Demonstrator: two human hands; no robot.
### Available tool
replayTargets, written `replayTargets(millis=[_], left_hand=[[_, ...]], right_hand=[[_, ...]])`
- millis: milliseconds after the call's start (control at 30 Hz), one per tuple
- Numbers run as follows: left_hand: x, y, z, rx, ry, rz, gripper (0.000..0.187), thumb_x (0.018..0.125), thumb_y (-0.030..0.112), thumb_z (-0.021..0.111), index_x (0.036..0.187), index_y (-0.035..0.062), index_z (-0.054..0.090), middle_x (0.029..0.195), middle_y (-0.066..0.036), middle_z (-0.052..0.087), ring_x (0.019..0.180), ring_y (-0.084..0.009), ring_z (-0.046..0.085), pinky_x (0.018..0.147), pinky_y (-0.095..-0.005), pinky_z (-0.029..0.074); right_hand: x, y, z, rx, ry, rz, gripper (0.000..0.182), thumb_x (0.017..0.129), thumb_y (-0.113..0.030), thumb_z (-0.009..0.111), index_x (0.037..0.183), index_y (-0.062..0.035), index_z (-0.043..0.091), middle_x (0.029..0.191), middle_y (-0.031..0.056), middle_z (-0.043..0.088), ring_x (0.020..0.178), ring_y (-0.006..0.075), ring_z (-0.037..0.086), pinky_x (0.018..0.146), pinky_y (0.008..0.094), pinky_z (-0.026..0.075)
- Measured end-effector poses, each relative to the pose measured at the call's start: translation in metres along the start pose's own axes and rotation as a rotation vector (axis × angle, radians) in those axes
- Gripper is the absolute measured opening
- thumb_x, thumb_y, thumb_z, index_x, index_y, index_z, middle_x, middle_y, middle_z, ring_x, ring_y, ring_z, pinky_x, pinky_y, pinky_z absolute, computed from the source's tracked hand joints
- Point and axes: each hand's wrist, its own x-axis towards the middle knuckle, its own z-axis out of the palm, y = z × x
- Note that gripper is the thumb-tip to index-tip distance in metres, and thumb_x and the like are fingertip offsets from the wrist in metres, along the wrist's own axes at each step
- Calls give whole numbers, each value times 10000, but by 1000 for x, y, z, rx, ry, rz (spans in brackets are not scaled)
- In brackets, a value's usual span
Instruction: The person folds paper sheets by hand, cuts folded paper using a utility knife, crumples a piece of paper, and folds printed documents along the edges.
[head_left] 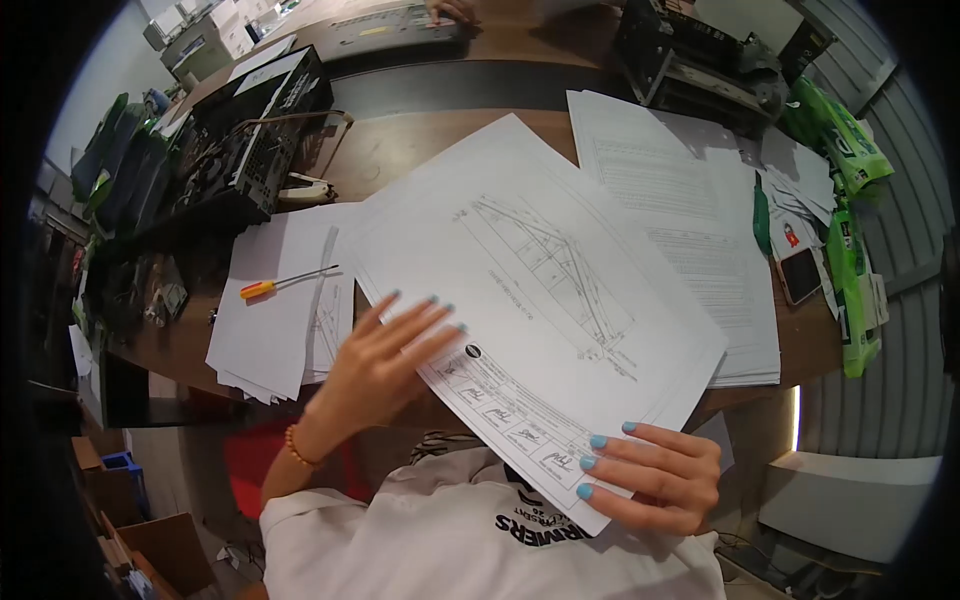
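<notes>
Surface: brown desk (385, 140), its near edge passing beneath the large drawing sheet (450, 250). Room: ribbed grey wall (905, 190) beyond the right fingers, to the right; open cardboard box (165, 550) on the floor, below and left of the left fingers.

Surroundings: left of the left fingertips, a stack of loose papers (265, 320) bears a yellow-and-red-handled screwdriver (285, 283). Farther out, same side, an open black metal chassis (250, 140). Beyond both hands, at the far side, a flat dark device (385, 30) with another person's hand (452, 11) at it. Past the right fingers, printed pages (690, 250) lie partly under the drawing sheet; to their right, a phone (799, 276) and green packets (850, 150). Second black equipment frame (690, 60) behind the pages.

Drawing sheet: between the hands, set askew, line diagram facing up; lower corner overhangs the desk edge, over the white shirt (440, 530).

Left hand (385, 355): reaches up and rightward, fingers extended and slightly parted over the sheet's left edge, slightly blurred; contact cannot be told. Right hand (660, 480): comes in from the right, fingers laid across the lower right margin, gripping the sheet; thumb hidden.
</notes>
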Motion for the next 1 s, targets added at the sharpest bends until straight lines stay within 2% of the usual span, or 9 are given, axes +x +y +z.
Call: replayTargets(millis=[200,267,333,467,533,600,800,833,1000], left_hand=[[-7,19,21,-182,24,89,349,716,118,645,1060,162,614,1115,-23,594,1078,-183,534,987,-416,358],[-6,16,26,-261,62,96,320,727,123,634,1045,153,618,1083,-25,609,1060,-179,546,975,-417,369],[-1,16,25,-201,74,85,306,733,124,628,1038,148,621,1074,-27,612,1053,-178,550,975,-419,366],[3,-2,23,-3,111,41,269,737,121,614,1006,131,629,1058,-33,616,1031,-176,561,977,-428,355],[2,-8,22,26,110,32,250,734,118,607,981,134,642,1028,-29,629,1018,-175,569,987,-426,346],[3,-9,21,67,104,47,239,728,107,601,959,144,652,989,-25,644,1009,-165,574,988,-418,351],[11,10,5,267,243,77,162,734,105,628,881,154,675,921,-7,662,932,-143,610,971,-403,373],[10,12,0,353,283,57,164,727,93,636,878,144,677,912,-16,663,920,-153,616,955,-403,383],[-7,17,-21,627,302,-42,181,691,64,669,867,107,675,910,-40,667,922,-184,626,951,-409,380]], right_hand=[[7,-10,17,76,-42,-66,158,747,-188,671,900,-163,637,828,21,664,779,151,654,608,295,554],[4,-11,16,105,-96,-69,230,804,-297,592,926,-113,657,890,73,659,841,192,645,723,337,543],[3,-5,7,143,-83,-72,205,803,-282,596,917,-123,660,889,69,661,841,192,645,715,336,545],[-31,29,-41,250,8,-102,60,788,-189,621,831,-147,622,827,24,666,771,177,650,620,322,559],[-59,43,-49,246,236,-83,95,791,-212,621,840,-144,576,779,20,655,750,212,621,646,356,538],[-79,38,-39,167,516,156,204,792,-259,607,698,-113,499,639,32,602,676,264,580,656,398,528],[-86,39,-44,-106,408,399,253,811,-273,591,722,-52,507,670,124,584,796,331,578,739,445,505],[-81,41,-41,-113,459,385,183,721,-218,640,678,-63,554,668,102,618,772,340,591,596,366,484],[-71,49,-36,-53,359,422,180,556,8,606,727,-37,572,731,123,620,803,350,589,623,365,487]])
